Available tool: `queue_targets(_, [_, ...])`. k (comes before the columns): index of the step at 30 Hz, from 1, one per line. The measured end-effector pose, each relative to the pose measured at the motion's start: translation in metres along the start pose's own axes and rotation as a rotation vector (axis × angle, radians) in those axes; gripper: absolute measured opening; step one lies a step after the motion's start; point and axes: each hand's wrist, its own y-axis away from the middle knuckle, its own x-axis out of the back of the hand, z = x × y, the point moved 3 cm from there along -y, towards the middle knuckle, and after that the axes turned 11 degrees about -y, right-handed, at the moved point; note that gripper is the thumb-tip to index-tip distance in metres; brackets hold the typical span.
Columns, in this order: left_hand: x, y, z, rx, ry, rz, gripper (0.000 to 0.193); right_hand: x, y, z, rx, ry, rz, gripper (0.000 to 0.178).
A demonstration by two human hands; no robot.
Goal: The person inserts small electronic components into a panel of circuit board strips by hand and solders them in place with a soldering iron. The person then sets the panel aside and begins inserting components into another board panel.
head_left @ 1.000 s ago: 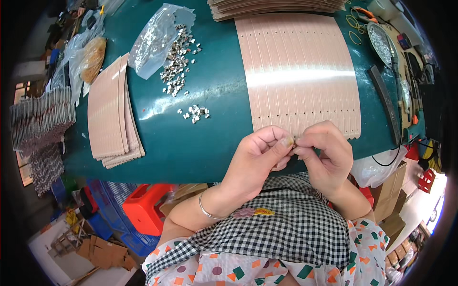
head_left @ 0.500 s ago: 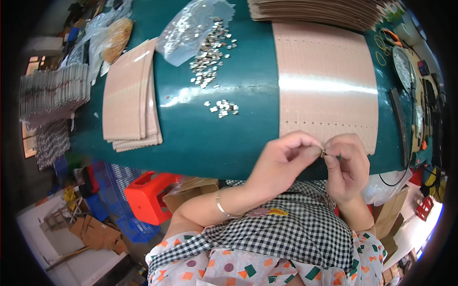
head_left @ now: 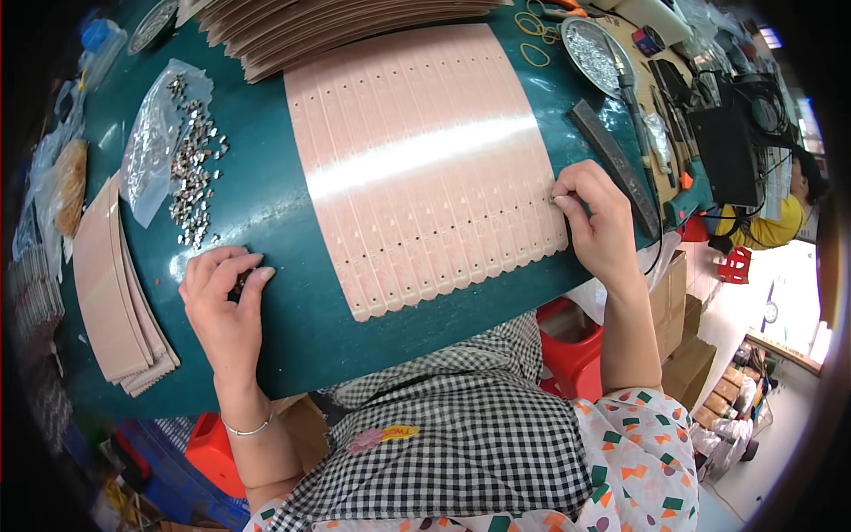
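A pale pink sheet of joined strips (head_left: 417, 160), with rows of small holes and a toothed near edge, lies on the green table. At its right edge, my right hand (head_left: 598, 222) pinches a tiny metal piece (head_left: 556, 200) between thumb and forefinger; its exact kind is too small to tell. Well to the left, my left hand (head_left: 223, 306) rests on the table with curled fingers, thumb close to forefinger. What lies inside those fingers is mostly hidden. Just beyond it spreads a heap of small shiny metal pieces (head_left: 193, 191), spilling from a clear plastic bag (head_left: 155, 142).
Stacked pink sheets (head_left: 337, 31) stand at the far edge, with a smaller stack (head_left: 111, 284) at left. On the right are a dark bar (head_left: 613, 164), a round dish of small parts (head_left: 596, 55), yellow rubber bands (head_left: 534, 35) and a green-handled tool (head_left: 690, 197).
My hands, together over a small piece before, are now apart. The left has gone left to beside the metal heap; the right is at the sheet's right edge. The view has turned right.
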Motion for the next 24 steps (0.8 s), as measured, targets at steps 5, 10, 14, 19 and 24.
queue_targets(5, [0.003,-0.002,-0.002,0.04,0.026,0.016,0.021,0.007,-0.001,0.008,-0.016,0.013,-0.016,0.011])
queue_targets(10, [0.004,-0.004,0.007,-0.117,-0.136,0.097,0.016,0.004,-0.003,0.007,-0.022,0.037,-0.024,0.01])
queue_targets(14, [0.001,-0.004,0.008,-0.17,-0.155,0.124,0.013,0.004,-0.004,0.003,-0.017,0.073,-0.038,0.01])
queue_targets(19, [0.001,-0.004,0.008,-0.121,-0.105,0.148,0.008,0.004,-0.006,0.003,0.017,0.12,-0.072,0.011])
queue_targets(24, [0.002,0.006,-0.008,0.223,0.353,0.089,0.011,0.004,-0.01,0.001,0.054,0.159,-0.121,0.009])
